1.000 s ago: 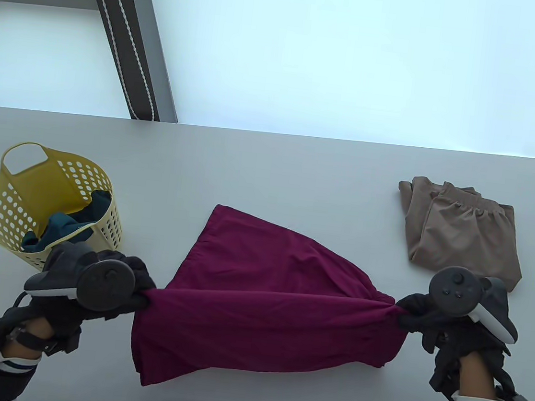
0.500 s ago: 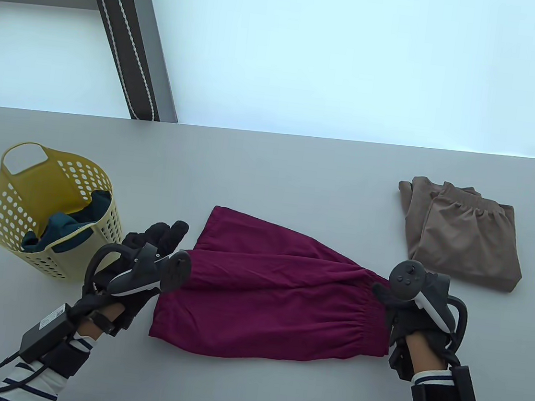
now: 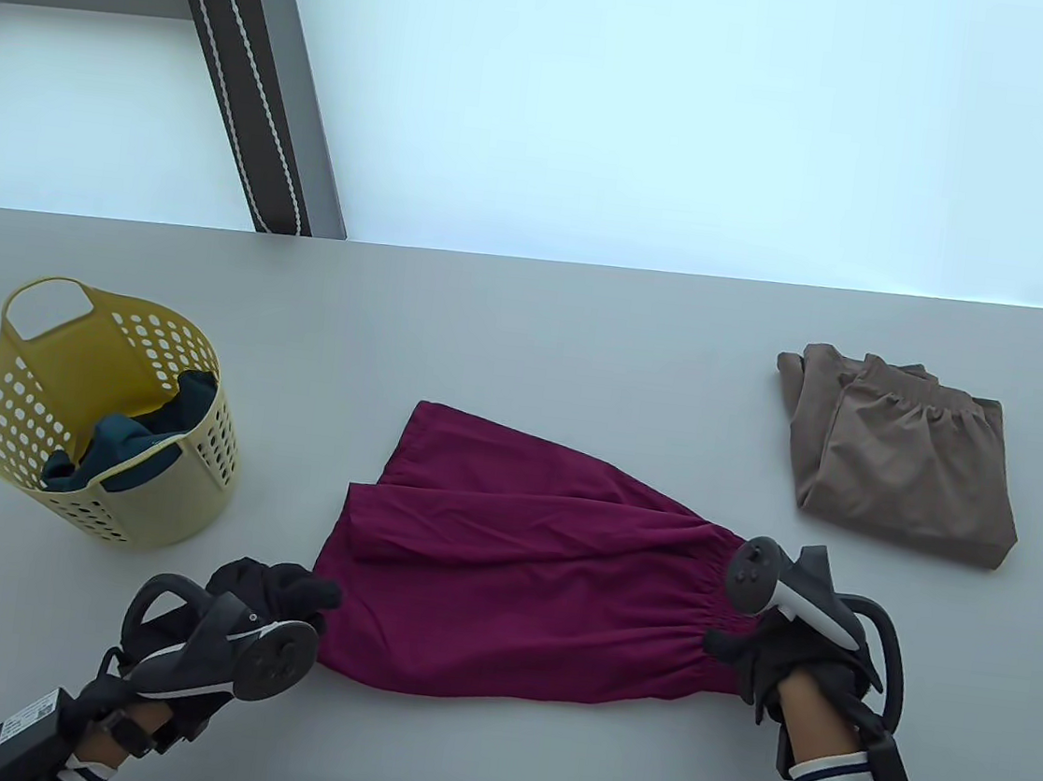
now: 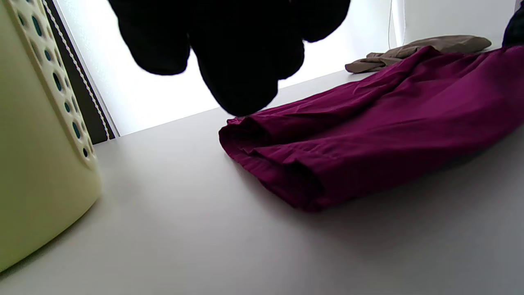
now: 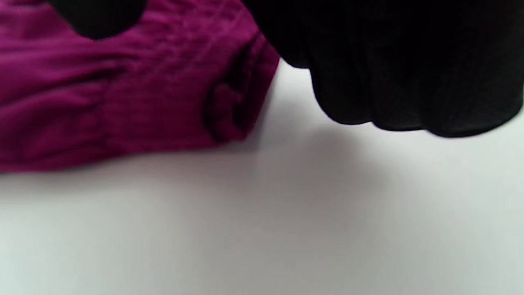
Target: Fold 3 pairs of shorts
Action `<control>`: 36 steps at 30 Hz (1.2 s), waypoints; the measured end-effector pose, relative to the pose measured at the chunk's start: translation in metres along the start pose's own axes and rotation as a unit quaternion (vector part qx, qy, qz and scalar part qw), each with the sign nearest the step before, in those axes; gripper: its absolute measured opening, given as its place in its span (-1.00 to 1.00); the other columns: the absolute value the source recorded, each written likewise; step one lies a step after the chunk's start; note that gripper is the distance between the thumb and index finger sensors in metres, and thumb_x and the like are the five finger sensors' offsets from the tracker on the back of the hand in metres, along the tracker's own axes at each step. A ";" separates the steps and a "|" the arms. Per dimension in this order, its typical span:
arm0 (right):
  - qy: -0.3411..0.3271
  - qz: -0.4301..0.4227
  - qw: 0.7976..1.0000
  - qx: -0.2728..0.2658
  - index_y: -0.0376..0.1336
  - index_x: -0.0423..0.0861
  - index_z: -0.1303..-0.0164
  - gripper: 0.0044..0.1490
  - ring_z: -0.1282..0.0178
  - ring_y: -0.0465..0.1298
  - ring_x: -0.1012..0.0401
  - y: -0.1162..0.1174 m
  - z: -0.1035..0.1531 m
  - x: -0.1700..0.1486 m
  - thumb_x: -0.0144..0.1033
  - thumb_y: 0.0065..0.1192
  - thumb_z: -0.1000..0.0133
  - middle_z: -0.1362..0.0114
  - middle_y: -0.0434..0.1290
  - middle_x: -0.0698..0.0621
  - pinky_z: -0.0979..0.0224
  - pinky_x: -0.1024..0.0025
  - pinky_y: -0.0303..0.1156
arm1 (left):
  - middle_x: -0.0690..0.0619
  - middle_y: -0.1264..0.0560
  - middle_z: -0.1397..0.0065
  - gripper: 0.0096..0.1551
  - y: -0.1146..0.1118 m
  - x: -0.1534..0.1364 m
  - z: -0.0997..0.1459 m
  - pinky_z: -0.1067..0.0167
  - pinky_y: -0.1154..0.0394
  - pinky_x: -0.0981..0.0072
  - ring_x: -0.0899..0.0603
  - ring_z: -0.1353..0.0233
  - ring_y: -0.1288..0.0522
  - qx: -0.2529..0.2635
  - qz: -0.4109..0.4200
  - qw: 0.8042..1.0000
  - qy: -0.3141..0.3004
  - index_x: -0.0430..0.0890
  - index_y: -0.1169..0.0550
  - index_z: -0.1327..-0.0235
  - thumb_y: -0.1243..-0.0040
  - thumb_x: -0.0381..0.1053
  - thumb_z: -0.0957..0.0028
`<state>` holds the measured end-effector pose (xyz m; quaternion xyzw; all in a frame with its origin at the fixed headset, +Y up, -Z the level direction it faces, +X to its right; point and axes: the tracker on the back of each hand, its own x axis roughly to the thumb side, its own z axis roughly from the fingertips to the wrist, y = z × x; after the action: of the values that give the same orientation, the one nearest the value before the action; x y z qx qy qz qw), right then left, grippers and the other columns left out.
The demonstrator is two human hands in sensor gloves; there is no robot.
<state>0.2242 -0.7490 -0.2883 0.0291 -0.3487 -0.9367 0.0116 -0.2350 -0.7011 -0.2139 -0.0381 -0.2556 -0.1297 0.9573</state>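
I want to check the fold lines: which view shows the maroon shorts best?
The table view: the maroon shorts appear whole, folded over on the table. The left wrist view shows only their leg end side-on; the right wrist view only the blurred waistband corner.

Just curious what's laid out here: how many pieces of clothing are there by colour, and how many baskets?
Maroon shorts: 1
Brown shorts, folded: 1
Dark teal garment in the basket: 1
Yellow basket: 1
Total: 4 things
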 end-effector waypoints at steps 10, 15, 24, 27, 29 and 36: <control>0.114 0.021 0.986 -0.118 0.10 -0.64 -0.23 0.10 0.25 0.71 -0.17 -0.002 -0.011 0.001 0.12 0.13 0.00 0.05 0.52 -0.48 0.23 0.23 0.68 | 0.09 -0.51 -0.37 -0.49 -0.005 0.004 0.001 -0.34 -0.54 -0.04 0.02 -0.20 -0.68 -0.007 -0.023 1.000 -0.005 0.12 -0.28 -0.32 0.23 0.14 -0.09; 0.097 -0.193 0.964 -0.153 0.08 -0.55 -0.24 0.01 0.41 0.69 0.05 -0.005 -0.013 -0.031 -0.07 0.35 0.10 0.15 0.51 -0.33 0.34 0.36 0.62 | 0.09 -0.51 -0.37 -0.49 -0.003 0.006 0.002 -0.35 -0.54 -0.04 0.02 -0.20 -0.69 -0.005 -0.019 1.000 -0.009 0.12 -0.29 -0.31 0.22 0.15 -0.09; 0.062 -0.191 0.901 -0.385 0.16 -0.41 -0.28 -0.17 0.33 0.68 0.00 -0.079 0.053 -0.010 -0.23 0.38 0.04 0.06 0.51 -0.32 0.25 0.30 0.60 | 0.07 -0.51 -0.38 -0.47 0.001 0.007 0.001 -0.35 -0.54 -0.05 0.00 -0.21 -0.69 0.003 -0.021 1.000 -0.011 0.11 -0.29 -0.33 0.22 0.15 -0.09; 0.038 -0.127 0.879 -0.457 0.17 -0.38 -0.28 -0.21 0.30 0.68 -0.01 -0.105 0.076 0.025 -0.24 0.38 0.02 0.03 0.51 -0.32 0.22 0.29 0.60 | 0.07 -0.51 -0.38 -0.47 0.001 0.008 0.001 -0.35 -0.54 -0.05 0.00 -0.21 -0.69 0.003 -0.021 1.000 -0.016 0.11 -0.29 -0.33 0.22 0.15 -0.09; 0.007 -0.071 0.858 -0.509 0.17 -0.36 -0.29 -0.22 0.28 0.68 0.00 -0.118 0.091 0.067 -0.23 0.37 0.02 0.02 0.51 -0.31 0.21 0.29 0.60 | 0.07 -0.51 -0.38 -0.47 0.000 0.009 0.002 -0.35 -0.54 -0.04 0.01 -0.21 -0.69 0.002 -0.026 0.999 -0.018 0.11 -0.29 -0.33 0.22 0.15 -0.08; -0.231 0.055 0.864 -0.444 0.03 -0.30 -0.43 -0.12 0.04 0.65 -0.04 -0.065 0.101 0.217 -0.11 0.22 -0.05 -0.19 0.43 -0.30 0.00 0.20 0.57 | 0.07 -0.51 -0.38 -0.46 -0.004 0.009 0.004 -0.35 -0.54 -0.05 0.00 -0.21 -0.69 -0.008 -0.029 0.999 -0.023 0.10 -0.29 -0.34 0.22 0.16 -0.08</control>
<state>0.0017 -0.6430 -0.2644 -0.2160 0.1106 -0.9701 -0.0058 -0.2303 -0.7065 -0.2063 -0.0413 -0.2771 -0.1584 0.9468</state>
